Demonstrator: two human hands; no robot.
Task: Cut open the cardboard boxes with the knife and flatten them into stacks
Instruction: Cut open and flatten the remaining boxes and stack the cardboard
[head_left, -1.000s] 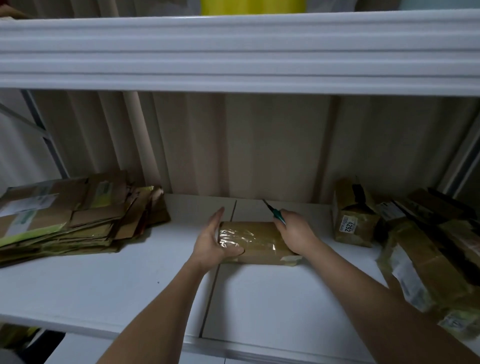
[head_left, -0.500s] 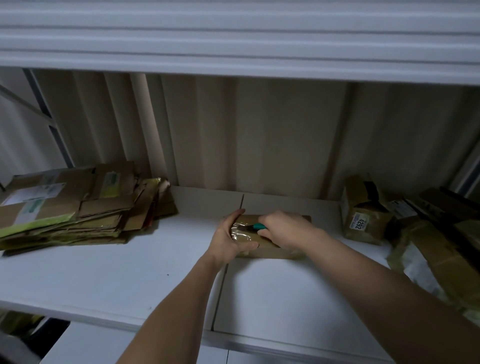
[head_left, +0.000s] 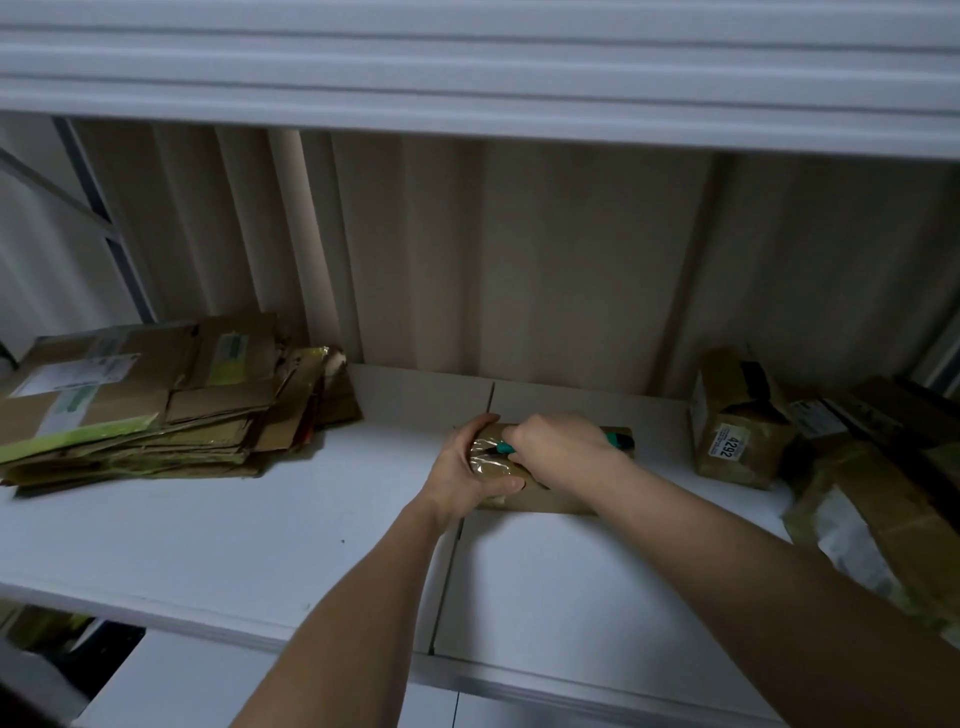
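1. On the white shelf (head_left: 208, 545), near its middle and toward the back, lies a small taped cardboard box (head_left: 550, 496), flat on its broad face.
2. The left hand (head_left: 467, 467) grips the box's left end, fingers over the top and thumb on the near side.
3. The right hand (head_left: 563, 447) is closed round a green-handled knife (head_left: 503, 447), its tip at the glossy tape beside the left fingers.
4. The blade itself is too small to make out.
5. Risk, in my judgement: the knife points toward the holding hand; a slip on slick tape could reach those fingers.
6. A flattened stack (head_left: 156, 410) lies at the left, well apart.
7. Uncut boxes (head_left: 737, 431) crowd the right end.
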